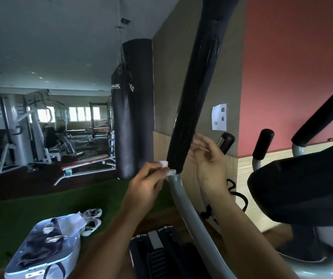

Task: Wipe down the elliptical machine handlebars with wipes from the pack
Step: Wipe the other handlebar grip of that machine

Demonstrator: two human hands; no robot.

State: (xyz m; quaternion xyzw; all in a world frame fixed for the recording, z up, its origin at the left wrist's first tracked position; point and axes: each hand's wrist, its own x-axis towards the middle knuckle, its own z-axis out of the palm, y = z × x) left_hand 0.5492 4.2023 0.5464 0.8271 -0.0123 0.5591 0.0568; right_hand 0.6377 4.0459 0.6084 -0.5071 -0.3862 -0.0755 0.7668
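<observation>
White wipe (166, 168): bunched, pinched in the left hand (147, 183), pressed against the lower end of the black foam grip (195, 87).
Left hand: fingers closed on the wipe, just beside the point where the grip meets the grey tube (183, 200).
Right hand (205, 156): fingers spread apart, holding nothing, blurred, close to the grip's right side.
Grip: long, tilted, rising to the upper right.
Second handlebar (322, 115): black, at the right edge, well apart.
Bag (47, 256): pale blue, open, on the green floor (20, 214) at lower left.
Punching bag (129, 121): black, hanging behind the left hand.
</observation>
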